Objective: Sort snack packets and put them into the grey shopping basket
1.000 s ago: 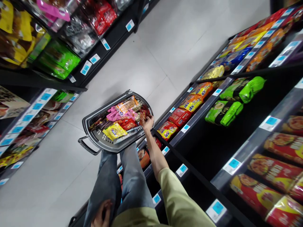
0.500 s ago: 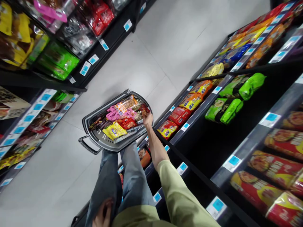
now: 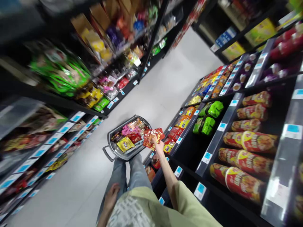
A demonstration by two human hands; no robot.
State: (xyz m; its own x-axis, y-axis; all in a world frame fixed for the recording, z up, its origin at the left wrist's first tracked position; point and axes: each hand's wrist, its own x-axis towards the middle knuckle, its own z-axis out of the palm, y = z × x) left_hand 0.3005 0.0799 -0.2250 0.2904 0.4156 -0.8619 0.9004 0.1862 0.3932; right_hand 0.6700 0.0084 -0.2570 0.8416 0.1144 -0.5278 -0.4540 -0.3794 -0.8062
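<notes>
My right hand grips a red snack packet with pale and yellow print, held above the right end of the basket. The dark grey shopping basket sits low in front of my legs, its handle folded out to the left. Inside it lie a yellow packet, a pink packet and several red and brown ones. Beside my thigh hangs my left hand, empty, its fingers loosely bent and somewhat blurred.
Close on my right, a black shelf holds red instant noodle packs, green packs and red and yellow packs. Shelves on the left carry green bags and boxed snacks. A grey floor aisle runs between them.
My right hand has lifted the red packet out of the basket and moved right with it. My view has tilted up, showing more shelves. My left hand has come further into view.
</notes>
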